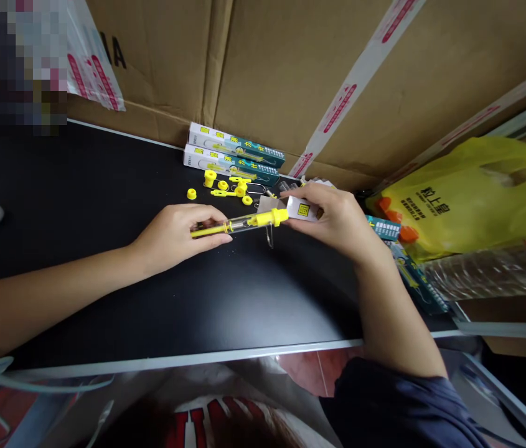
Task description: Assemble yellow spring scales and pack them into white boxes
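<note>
Our bare left forearm crosses the black tabletop (80, 186) from the far left. Our left hand (173, 236) has its grip clenched on the yellow rear end of a clear tube (239, 225), fingers curled over it from above. The tube lies level and low over the tabletop; we cannot tell whether it touches. At its right end sits a yellow cap, and a thin wire hook (269, 238) hangs just beneath. Behind the tube, loose yellow parts (225, 185) lie scattered, and behind those, two boxed packs (234, 152) lie side by side against the cardboard cartons (281, 74). Our right hand (337, 221) has its grip closed on a small white box (302, 210) with a yellow label, and the box's left end meets the tube's cap. Further right, a yellow plastic bag (472, 186) rests at the tabletop's edge.
</note>
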`<action>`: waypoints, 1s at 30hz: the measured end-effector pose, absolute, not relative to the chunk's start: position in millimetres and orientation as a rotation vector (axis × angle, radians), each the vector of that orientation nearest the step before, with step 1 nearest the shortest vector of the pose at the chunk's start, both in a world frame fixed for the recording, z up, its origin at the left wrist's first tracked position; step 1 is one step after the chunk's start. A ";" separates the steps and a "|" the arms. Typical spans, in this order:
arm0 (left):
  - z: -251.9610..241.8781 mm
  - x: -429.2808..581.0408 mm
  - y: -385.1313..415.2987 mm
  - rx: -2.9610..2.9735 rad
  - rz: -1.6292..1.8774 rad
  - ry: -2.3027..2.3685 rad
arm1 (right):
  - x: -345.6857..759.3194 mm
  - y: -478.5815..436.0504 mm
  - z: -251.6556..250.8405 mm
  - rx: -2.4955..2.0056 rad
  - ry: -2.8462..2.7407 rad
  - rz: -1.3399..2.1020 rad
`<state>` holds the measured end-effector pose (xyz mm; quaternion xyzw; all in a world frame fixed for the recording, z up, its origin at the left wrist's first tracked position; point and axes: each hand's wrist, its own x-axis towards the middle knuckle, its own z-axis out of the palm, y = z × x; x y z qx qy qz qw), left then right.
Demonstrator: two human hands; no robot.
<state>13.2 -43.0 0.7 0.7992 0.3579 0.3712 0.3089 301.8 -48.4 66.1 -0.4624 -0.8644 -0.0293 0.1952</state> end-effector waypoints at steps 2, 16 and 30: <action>-0.5 13.5 -43.4 2.144 0.988 0.963 | 304.3 -49.9 69.0 -1.254 -2.463 -0.057; -2.1 9.2 -42.5 2.446 0.892 1.042 | 285.4 -63.5 62.0 -1.148 -2.714 -0.214; 5.1 15.9 -60.9 2.486 0.925 0.820 | 243.1 -77.8 30.4 -0.927 -2.880 0.081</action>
